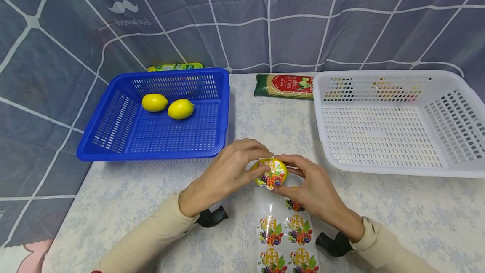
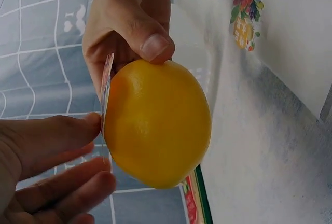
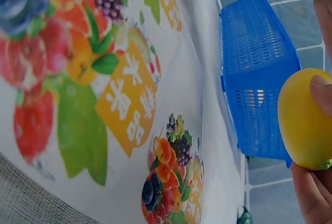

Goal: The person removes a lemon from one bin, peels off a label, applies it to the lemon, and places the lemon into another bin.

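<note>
In the head view, my right hand (image 1: 322,188) holds a yellow lemon (image 2: 161,125) between thumb and fingers. A fruit-print sticker (image 1: 270,176) lies over the lemon's upper face, and its edges stand off the curved skin in the left wrist view. My left hand (image 1: 231,167) presses the sticker with its thumb, the other fingers extended beside the lemon. Beneath both hands lies a sheet of similar stickers (image 1: 285,228), its upper part partly covered by the lemon and right hand. The right wrist view shows the lemon's stem end facing down, pinched by the right thumb (image 3: 322,92).
A blue basket (image 1: 151,155) with two lemons (image 1: 180,109) stands at the back left. To the right is a white basket (image 1: 398,169). Between them, a red and green packet (image 1: 286,86) lies along the curtain (image 1: 242,41). Another green packet (image 1: 176,67) shows behind the blue basket.
</note>
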{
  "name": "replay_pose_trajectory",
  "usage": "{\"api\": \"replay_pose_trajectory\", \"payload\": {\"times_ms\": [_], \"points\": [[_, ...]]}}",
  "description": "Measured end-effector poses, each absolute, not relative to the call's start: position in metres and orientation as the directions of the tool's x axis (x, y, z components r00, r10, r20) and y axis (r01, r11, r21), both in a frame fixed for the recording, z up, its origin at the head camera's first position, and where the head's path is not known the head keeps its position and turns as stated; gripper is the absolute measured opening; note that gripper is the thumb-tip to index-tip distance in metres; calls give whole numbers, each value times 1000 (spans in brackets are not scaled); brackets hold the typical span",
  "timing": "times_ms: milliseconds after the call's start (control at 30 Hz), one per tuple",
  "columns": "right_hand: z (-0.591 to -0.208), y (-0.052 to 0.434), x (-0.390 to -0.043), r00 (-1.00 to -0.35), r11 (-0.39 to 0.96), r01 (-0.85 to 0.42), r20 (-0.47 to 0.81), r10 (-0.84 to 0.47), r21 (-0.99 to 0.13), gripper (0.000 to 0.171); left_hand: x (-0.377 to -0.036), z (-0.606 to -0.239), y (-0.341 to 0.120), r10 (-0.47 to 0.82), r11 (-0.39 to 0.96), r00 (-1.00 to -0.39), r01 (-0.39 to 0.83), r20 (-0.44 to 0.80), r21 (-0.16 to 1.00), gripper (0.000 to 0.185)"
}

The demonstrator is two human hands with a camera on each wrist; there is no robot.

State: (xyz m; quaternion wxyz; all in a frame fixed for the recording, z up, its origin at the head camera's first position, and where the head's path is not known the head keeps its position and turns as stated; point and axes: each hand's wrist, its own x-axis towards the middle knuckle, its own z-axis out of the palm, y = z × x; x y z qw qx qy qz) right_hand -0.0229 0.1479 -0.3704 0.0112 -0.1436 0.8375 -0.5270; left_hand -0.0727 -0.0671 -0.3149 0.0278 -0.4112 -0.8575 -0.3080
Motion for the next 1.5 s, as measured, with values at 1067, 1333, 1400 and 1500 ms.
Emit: {"api": "replay_pose_trajectory", "payload": {"times_ms": [1067, 1333, 1400, 1500], "points": [[-367, 151, -23, -950, 394, -279, 192, -246, -876, 66, -82, -317, -67, 875, 269, -373, 904, 307, 332, 31], [-364, 151, -23, -954, 405, -273, 191, -231, -873, 65, -82, -316, -69, 861, 264, -395, 886, 320, 382, 31], [-364, 151, -23, -954, 403, -273, 193, -229, -873, 65, -82, -317, -69, 851, 264, -407, 878, 333, 399, 28], [-365, 151, -23, -953, 400, -277, 197, -229, -874, 65, -81, -319, -67, 834, 261, -416, 876, 362, 405, 24]]}}
